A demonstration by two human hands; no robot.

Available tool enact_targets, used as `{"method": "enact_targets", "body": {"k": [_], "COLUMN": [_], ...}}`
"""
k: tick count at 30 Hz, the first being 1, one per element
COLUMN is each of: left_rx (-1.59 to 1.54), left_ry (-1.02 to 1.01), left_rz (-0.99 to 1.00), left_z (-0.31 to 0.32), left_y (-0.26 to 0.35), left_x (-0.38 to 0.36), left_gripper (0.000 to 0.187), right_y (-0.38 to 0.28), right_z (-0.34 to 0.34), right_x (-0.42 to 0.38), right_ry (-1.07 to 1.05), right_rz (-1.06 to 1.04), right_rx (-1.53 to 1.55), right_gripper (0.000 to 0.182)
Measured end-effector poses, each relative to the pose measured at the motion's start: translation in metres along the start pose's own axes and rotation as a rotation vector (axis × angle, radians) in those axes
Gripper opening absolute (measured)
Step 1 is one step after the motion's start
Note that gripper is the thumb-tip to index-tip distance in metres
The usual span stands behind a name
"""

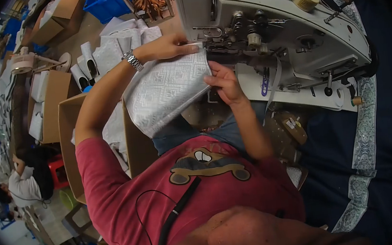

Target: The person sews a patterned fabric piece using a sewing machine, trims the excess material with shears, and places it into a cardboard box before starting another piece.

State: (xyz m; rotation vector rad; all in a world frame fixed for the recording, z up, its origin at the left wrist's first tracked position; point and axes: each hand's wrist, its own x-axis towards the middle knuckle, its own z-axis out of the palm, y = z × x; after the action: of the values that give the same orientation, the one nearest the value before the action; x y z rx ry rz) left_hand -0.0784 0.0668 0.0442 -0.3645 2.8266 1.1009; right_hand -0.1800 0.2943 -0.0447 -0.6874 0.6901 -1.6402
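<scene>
We see a white patterned cloth [168, 89] held up to the sewing machine [271, 23], which fills the frame from twelve to three o'clock. The left hand [169, 46], a watch [132, 60] on its wrist, lies flat along the cloth's top edge, fingers stretched toward the machine's needle area and pressing the cloth there. The right hand [223, 82] pinches the cloth's right edge, fingers curled onto it, just below the machine head. The cloth hangs from both hands down toward the lap, at the frame's centre. A cardboard box [71, 135] stands open at nine o'clock, just beside the left arm. More white pieces [120, 42] lie on the table at eleven o'clock. A patterned band [365, 138] runs down at four o'clock. Another person [28, 181] sits at eight o'clock.
</scene>
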Motion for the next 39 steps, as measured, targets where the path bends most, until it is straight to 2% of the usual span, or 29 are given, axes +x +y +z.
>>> {"method": "enact_targets", "body": {"k": [1,2,3,4,5,6,9,13,15,16,18,19,21,22,24,25,28,29,31,32,33,35,36,38,39], "left_rx": [-0.263,-0.407,-0.401,-0.532,-0.662,-0.663,-0.678,-0.831,-0.627,-0.62,-0.231,-0.243,-0.359,-0.475,-0.459,-0.461,-1.147,-1.147,-0.9,-1.05,-1.057,-1.207,-1.214,-1.173,-1.224], "left_ry": [-0.054,0.004,-0.013,0.028,0.071,0.077,0.179,0.258,0.224,0.215,0.204,0.135,0.222,0.368,0.453,0.432,0.998,0.982,1.09,1.119,1.13,1.082,1.075,1.002,0.99], "left_rz": [-0.238,-0.287,-0.282,-0.29,-0.297,-0.278,-0.251,-0.216,-0.217,-0.209,0.073,-0.153,-0.197,-0.024,0.12,0.143,0.253,0.268,0.315,0.317,0.321,0.245,0.24,0.248,0.205], "left_z": [0.001,0.009,0.015,0.021,0.026,0.03,0.037,0.03,0.025,0.024,0.017,0.007,0.002,0.01,0.004,0.025,0.096,0.106,0.14,0.142,0.139,0.129,0.125,0.122,0.118], "left_y": [0.014,0.016,0.009,-0.003,-0.016,-0.027,-0.039,-0.012,-0.019,-0.023,-0.023,-0.017,-0.019,-0.037,-0.019,-0.019,-0.049,-0.04,-0.012,-0.018,-0.025,-0.037,-0.04,-0.057,-0.051], "left_x": [-0.009,-0.008,-0.003,0.001,0.007,0.011,0.017,0.016,0.019,0.019,0.013,0.004,-0.029,-0.047,-0.092,-0.115,-0.164,-0.154,-0.142,-0.137,-0.133,-0.129,-0.127,-0.126,-0.123], "left_gripper": [0.059,0.045,0.045,0.04,0.035,0.031,0.024,0.021,0.023,0.023,0.028,0.032,0.038,0.041,0.046,0.046,0.075,0.075,0.088,0.085,0.085,0.078,0.072,0.073,0.074], "right_y": [-0.004,-0.008,-0.011,-0.017,-0.024,-0.028,-0.027,-0.02,-0.016,-0.013,-0.009,-0.009,-0.013,-0.018,-0.025,-0.019,-0.01,-0.011,-0.007,-0.007,-0.008,-0.012,-0.017,-0.022,-0.016], "right_z": [-0.008,-0.015,-0.021,-0.025,-0.029,-0.031,-0.04,-0.034,-0.024,-0.022,-0.018,-0.015,-0.005,0.0,0.008,0.006,0.008,0.01,0.013,0.012,0.009,0.009,0.011,0.013,0.005], "right_x": [0.0,-0.001,-0.004,-0.009,-0.014,-0.016,-0.015,-0.01,-0.01,-0.008,-0.006,-0.005,-0.003,-0.003,-0.003,0.0,0.005,0.006,0.011,0.012,0.01,0.01,0.007,-0.007,-0.008], "right_ry": [0.012,0.003,-0.006,0.007,-0.038,-0.083,-0.111,-0.049,0.059,0.069,0.133,0.156,0.217,0.258,0.306,0.299,0.377,0.392,0.406,0.413,0.407,0.435,0.426,0.477,0.483], "right_rz": [-0.008,0.03,0.065,0.053,0.058,0.063,0.027,0.073,0.011,0.001,-0.037,-0.056,-0.069,-0.093,-0.007,-0.047,-0.083,-0.065,-0.108,-0.138,-0.134,-0.199,-0.199,-0.273,-0.35], "right_rx": [0.006,0.012,0.018,0.022,-0.187,-0.397,-0.573,-0.409,-0.415,-0.414,-0.331,-0.341,-0.307,-0.346,-0.295,-0.26,-0.302,-0.321,-0.344,-0.367,-0.378,-0.688,-0.683,-1.024,-1.098], "right_gripper": [0.045,0.046,0.047,0.047,0.047,0.047,0.047,0.042,0.038,0.038,0.033,0.033,0.029,0.027,0.027,0.027,0.027,0.028,0.028,0.029,0.029,0.028,0.028,0.027,0.026]}}
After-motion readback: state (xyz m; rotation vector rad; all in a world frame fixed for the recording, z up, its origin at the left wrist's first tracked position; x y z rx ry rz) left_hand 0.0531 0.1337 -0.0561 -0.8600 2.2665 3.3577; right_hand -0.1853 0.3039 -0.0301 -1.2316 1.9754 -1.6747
